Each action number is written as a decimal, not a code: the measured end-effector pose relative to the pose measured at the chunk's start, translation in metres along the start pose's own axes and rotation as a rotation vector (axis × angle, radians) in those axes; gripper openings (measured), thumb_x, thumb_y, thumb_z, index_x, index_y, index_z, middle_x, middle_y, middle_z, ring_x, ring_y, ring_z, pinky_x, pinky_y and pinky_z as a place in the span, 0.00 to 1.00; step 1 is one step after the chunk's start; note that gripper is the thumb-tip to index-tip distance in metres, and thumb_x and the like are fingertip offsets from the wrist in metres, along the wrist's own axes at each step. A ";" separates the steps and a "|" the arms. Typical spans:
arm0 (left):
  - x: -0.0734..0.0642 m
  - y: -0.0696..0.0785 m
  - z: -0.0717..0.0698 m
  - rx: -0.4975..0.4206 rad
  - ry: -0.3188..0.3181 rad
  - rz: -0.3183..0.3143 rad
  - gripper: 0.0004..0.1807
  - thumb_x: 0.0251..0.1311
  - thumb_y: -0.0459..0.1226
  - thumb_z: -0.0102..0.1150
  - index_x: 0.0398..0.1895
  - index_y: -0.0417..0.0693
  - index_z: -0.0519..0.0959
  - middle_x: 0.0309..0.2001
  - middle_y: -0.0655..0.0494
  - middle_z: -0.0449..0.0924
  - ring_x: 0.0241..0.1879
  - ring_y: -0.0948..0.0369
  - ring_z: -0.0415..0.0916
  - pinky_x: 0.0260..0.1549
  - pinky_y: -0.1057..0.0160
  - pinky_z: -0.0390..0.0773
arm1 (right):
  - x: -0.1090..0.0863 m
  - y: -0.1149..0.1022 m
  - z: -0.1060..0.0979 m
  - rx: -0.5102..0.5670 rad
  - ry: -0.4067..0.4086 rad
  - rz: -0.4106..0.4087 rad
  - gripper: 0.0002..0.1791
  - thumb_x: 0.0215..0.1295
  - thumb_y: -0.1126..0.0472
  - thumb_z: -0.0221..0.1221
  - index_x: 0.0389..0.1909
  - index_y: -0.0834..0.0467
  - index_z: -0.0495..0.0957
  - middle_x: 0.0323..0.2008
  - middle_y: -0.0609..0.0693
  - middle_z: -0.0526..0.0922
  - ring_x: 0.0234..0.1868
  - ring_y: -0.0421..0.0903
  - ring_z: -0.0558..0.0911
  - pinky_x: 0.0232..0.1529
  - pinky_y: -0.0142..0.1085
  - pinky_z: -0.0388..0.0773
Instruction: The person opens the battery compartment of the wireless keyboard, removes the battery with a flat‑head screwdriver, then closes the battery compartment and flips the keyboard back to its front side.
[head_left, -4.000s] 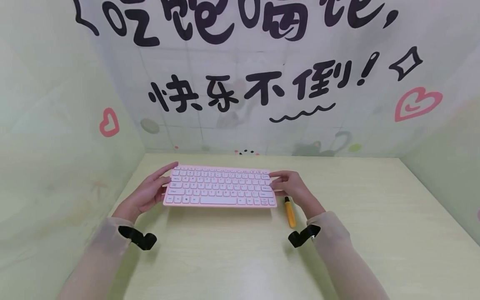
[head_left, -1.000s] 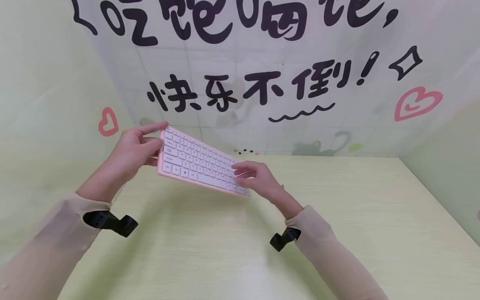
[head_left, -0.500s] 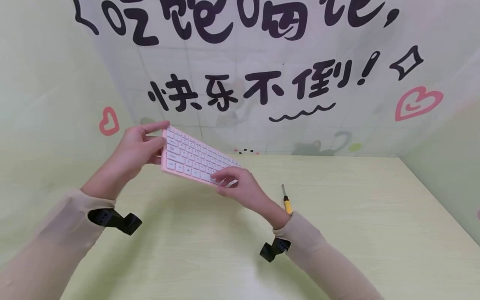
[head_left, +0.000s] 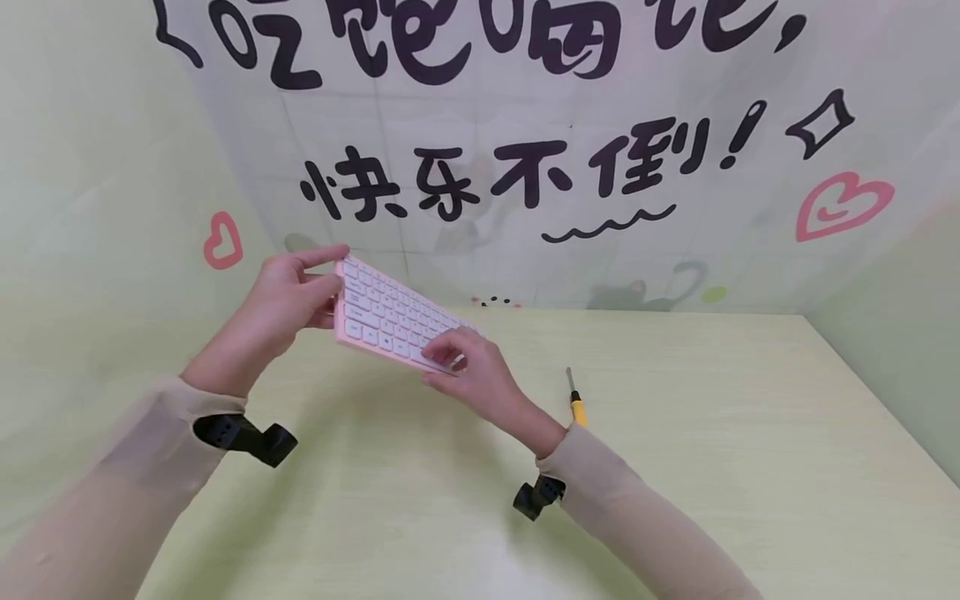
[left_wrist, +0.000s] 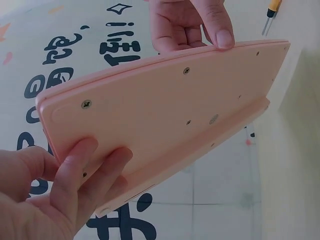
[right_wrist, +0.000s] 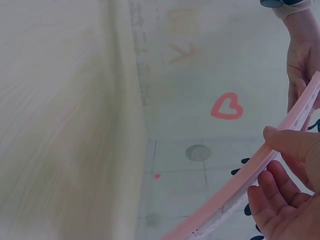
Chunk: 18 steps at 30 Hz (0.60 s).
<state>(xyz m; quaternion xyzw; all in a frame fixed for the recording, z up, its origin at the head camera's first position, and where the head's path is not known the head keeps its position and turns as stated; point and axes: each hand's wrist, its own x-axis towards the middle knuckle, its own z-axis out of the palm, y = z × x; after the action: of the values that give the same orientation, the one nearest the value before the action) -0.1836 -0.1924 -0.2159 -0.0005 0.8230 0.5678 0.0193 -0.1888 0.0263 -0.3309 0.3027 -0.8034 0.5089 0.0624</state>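
Note:
A pink keyboard point(head_left: 386, 312) with white keys is held up above the table, its right end lower than its left in the head view. My left hand point(head_left: 281, 302) grips its left end, with fingers spread over the pink underside point(left_wrist: 155, 105) in the left wrist view. Several small screws dot that underside. Along the near long edge, my right hand point(head_left: 483, 375) pinches the keyboard: the thumb lies on the edge and the bent fingers are over the keys. This hand hides part of the keyboard's right half in the head view.
A yellow-handled screwdriver point(head_left: 576, 408) lies on the pale wooden table point(head_left: 712, 433), partly hidden by my right forearm. Behind the table hangs a pale backdrop point(head_left: 495, 275) with black lettering. More pale sheeting point(head_left: 112, 167) borders the left side.
Since the earliest frame, the keyboard has risen and tilted. My right hand has moved from its right end leftward to the near edge. Over the last half second, the hands have barely moved.

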 end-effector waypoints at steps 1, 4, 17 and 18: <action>0.000 0.001 0.002 -0.005 0.001 0.001 0.29 0.62 0.31 0.43 0.69 0.46 0.57 0.53 0.39 0.72 0.30 0.59 0.81 0.29 0.65 0.79 | 0.000 0.000 0.000 -0.008 0.004 -0.007 0.12 0.49 0.67 0.68 0.35 0.61 0.77 0.34 0.50 0.76 0.34 0.42 0.75 0.33 0.36 0.77; 0.001 0.003 0.006 -0.017 -0.003 0.003 0.29 0.61 0.30 0.42 0.68 0.44 0.57 0.52 0.38 0.72 0.30 0.58 0.81 0.28 0.65 0.79 | 0.000 0.000 -0.001 -0.033 0.012 -0.021 0.13 0.48 0.67 0.68 0.33 0.62 0.76 0.33 0.50 0.75 0.33 0.43 0.75 0.32 0.32 0.77; 0.003 0.013 0.018 -0.058 0.014 -0.032 0.30 0.59 0.28 0.41 0.68 0.43 0.57 0.52 0.38 0.72 0.27 0.60 0.80 0.25 0.67 0.78 | -0.001 0.003 -0.004 -0.162 0.055 -0.088 0.12 0.48 0.69 0.67 0.33 0.62 0.75 0.32 0.50 0.75 0.32 0.42 0.76 0.30 0.24 0.75; 0.003 0.014 0.018 -0.062 0.016 -0.033 0.31 0.59 0.27 0.41 0.68 0.43 0.57 0.52 0.37 0.72 0.27 0.60 0.79 0.25 0.67 0.78 | -0.001 0.003 -0.004 -0.173 0.060 -0.101 0.12 0.48 0.69 0.67 0.33 0.62 0.75 0.32 0.50 0.75 0.32 0.42 0.76 0.30 0.24 0.75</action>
<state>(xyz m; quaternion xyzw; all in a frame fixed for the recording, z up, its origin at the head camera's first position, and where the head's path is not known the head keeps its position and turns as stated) -0.1861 -0.1703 -0.2090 -0.0191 0.8051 0.5924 0.0219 -0.1905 0.0309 -0.3321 0.3206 -0.8259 0.4427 0.1380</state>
